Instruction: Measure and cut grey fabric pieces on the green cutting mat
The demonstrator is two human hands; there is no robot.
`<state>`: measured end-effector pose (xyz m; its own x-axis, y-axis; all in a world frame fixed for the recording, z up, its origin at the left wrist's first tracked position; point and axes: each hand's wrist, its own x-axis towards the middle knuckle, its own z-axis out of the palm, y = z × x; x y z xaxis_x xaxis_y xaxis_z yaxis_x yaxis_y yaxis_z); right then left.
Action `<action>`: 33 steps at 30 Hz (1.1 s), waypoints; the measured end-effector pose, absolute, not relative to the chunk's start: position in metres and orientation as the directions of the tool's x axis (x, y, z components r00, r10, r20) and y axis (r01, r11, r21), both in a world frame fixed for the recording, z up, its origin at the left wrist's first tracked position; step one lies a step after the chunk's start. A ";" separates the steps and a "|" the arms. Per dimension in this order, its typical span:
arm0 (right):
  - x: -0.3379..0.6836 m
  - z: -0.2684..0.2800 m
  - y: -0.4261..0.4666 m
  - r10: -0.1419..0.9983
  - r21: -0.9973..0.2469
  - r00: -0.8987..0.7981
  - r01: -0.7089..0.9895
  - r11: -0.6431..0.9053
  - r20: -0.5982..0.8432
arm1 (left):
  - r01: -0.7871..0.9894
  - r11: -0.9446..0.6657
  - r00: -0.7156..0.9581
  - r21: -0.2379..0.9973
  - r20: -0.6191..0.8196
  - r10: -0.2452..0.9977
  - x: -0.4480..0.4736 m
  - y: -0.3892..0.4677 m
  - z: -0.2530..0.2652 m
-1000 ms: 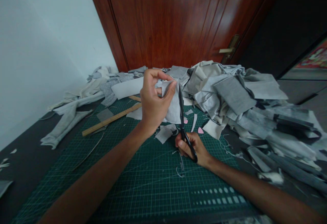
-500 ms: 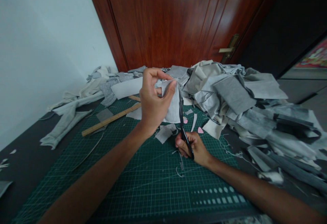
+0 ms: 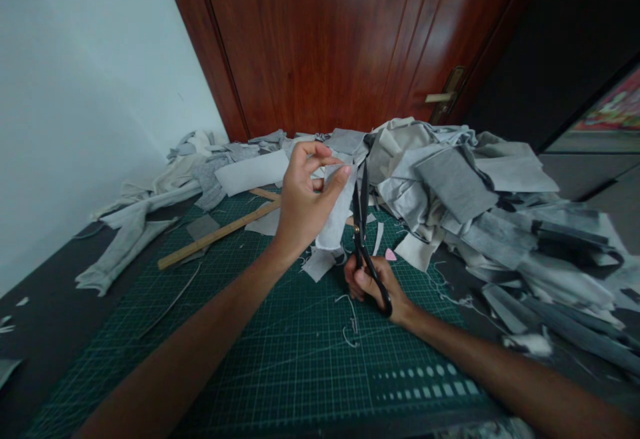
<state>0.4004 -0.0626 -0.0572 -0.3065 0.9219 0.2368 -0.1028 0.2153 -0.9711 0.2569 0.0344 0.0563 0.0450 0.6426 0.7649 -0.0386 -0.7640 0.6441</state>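
My left hand [image 3: 311, 193] pinches the top corner of a light grey piece of fabric [image 3: 336, 220], which hangs down above the mat. Black scissors [image 3: 358, 229] are in my right hand [image 3: 376, 284], fingers around the handles. Their blades point up and are parted, close beside the fabric's right edge; I cannot tell whether they touch it. Below the hanging fabric, a small grey scrap [image 3: 318, 265] lies on the green cutting mat [image 3: 280, 359].
A wooden ruler [image 3: 217, 233] lies on the mat's left part. Heaped grey fabric [image 3: 457, 182] fills the right and back; more cloth [image 3: 123, 242] lies at left. Pink chalk [image 3: 391, 254], a thin strip [image 3: 379, 239] and loose threads [image 3: 353, 322] are scattered about. A wooden door [image 3: 320, 45] stands behind.
The scissor blades have gone from nearly closed to parted. My left hand has shifted slightly right and down, and the hanging fabric has turned and looks narrower.
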 end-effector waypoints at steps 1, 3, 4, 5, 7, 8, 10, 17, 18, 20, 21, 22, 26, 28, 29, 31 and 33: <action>0.401 -0.058 -0.062 0.919 -0.969 -0.306 -0.100 0.228 0.248 | -0.054 -0.750 0.063 0.660 0.751 0.657 0.257 0.035 0.055; 0.402 -0.058 -0.062 0.914 -0.964 -0.309 -0.102 0.244 0.264 | -0.081 -0.721 0.096 0.688 0.725 0.682 0.257 0.036 0.054; 0.402 -0.059 -0.061 0.912 -0.964 -0.313 -0.105 0.244 0.265 | -0.094 -0.707 0.111 0.701 0.713 0.692 0.257 0.036 0.053; 0.402 -0.059 -0.061 0.911 -0.965 -0.318 -0.107 0.240 0.262 | -0.107 -0.695 0.125 0.711 0.703 0.700 0.257 0.036 0.052; 0.402 -0.059 -0.061 0.913 -0.968 -0.323 -0.106 0.228 0.250 | -0.128 -0.673 0.146 0.728 0.685 0.713 0.258 0.036 0.050; 0.402 -0.058 -0.061 0.914 -0.969 -0.322 -0.105 0.223 0.245 | -0.135 -0.666 0.153 0.734 0.679 0.718 0.258 0.036 0.050; 0.402 -0.058 -0.062 0.916 -0.970 -0.321 -0.108 0.217 0.241 | -0.140 -0.656 0.160 0.742 0.671 0.724 0.258 0.035 0.050; 0.402 -0.054 -0.062 0.920 -0.973 -0.320 -0.118 0.197 0.225 | -0.122 -0.651 0.101 0.749 0.662 0.742 0.261 0.032 0.050; 0.401 -0.054 -0.062 0.922 -0.974 -0.316 -0.115 0.196 0.223 | -0.120 -0.653 0.095 0.748 0.663 0.742 0.262 0.032 0.049; 0.401 -0.055 -0.062 0.923 -0.973 -0.312 -0.117 0.199 0.227 | -0.112 -0.660 0.089 0.743 0.669 0.738 0.262 0.032 0.049; 0.401 -0.056 -0.062 0.922 -0.972 -0.312 -0.119 0.203 0.231 | -0.108 -0.663 0.087 0.741 0.671 0.736 0.263 0.032 0.048; 0.401 -0.056 -0.061 0.921 -0.971 -0.311 -0.122 0.207 0.236 | -0.105 -0.665 0.086 0.740 0.673 0.735 0.263 0.032 0.048; 0.401 -0.057 -0.061 0.917 -0.966 -0.308 -0.133 0.222 0.254 | -0.125 -0.641 0.093 0.757 0.653 0.752 0.262 0.031 0.049; 0.401 -0.056 -0.061 0.918 -0.968 -0.310 -0.123 0.220 0.248 | -0.129 -0.607 0.091 0.784 0.619 0.780 0.262 0.028 0.051; 0.401 -0.056 -0.061 0.919 -0.970 -0.312 -0.114 0.216 0.241 | -0.129 -0.588 0.088 0.798 0.600 0.795 0.262 0.027 0.053; 0.401 -0.054 -0.061 0.921 -0.973 -0.316 -0.095 0.209 0.228 | -0.129 -0.559 0.081 0.819 0.571 0.817 0.262 0.024 0.055; 0.400 -0.053 -0.061 0.923 -0.975 -0.316 -0.085 0.203 0.220 | -0.129 -0.551 0.074 0.825 0.562 0.824 0.262 0.023 0.057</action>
